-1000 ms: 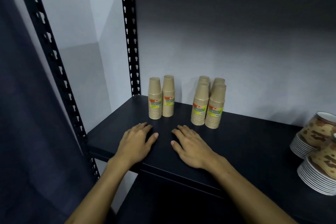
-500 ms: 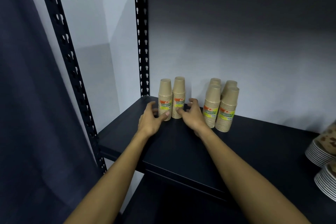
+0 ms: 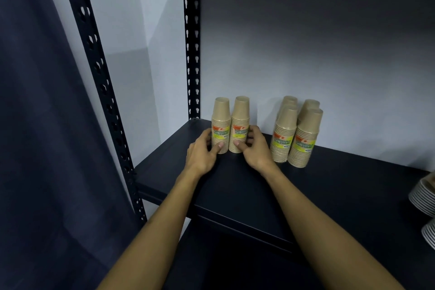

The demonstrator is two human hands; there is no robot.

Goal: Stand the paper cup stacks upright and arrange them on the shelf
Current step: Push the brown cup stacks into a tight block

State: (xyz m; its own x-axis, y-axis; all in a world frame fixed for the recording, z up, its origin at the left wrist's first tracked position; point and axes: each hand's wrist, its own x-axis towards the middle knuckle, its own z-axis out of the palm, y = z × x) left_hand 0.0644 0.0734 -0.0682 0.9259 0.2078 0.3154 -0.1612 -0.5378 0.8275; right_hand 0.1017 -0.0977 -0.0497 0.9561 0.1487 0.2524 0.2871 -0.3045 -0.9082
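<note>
I see both of my hands reaching onto the dark shelf [image 3: 235, 186], and I take the pair of cup stacks near the back left corner as my landmark. That pair stands upright just in front of the grey back wall [image 3: 329, 54], close to the perforated rear upright [image 3: 191, 54]: the left cup stack [image 3: 220, 122] and the right cup stack [image 3: 240, 122] touch side by side, each wrapped with an orange and yellow-green label. My left hand [image 3: 203, 150] curls round the outer side of the left cup stack, thumb pressed on its lower front and fingers wrapping behind it. My right hand [image 3: 255, 148] does the same on the right cup stack, thumb on the lower front and fingers curled round its far side, so each hand grips one stack near the base. Both stacks appear to sit on the shelf; I cannot tell whether either is raised off it. To the right of the landmark pair, apart from it by a clear gap, stands a group of four cup stacks [image 3: 296, 136], upright and packed two in front and two behind, untouched by either hand. Far to the right of the pair, at the frame edge, lie stacks of paper bowls [image 3: 423, 195], only partly visible. To the left of the pair, beyond the front upright [image 3: 94, 77], hangs a dark curtain [image 3: 42, 124].
</note>
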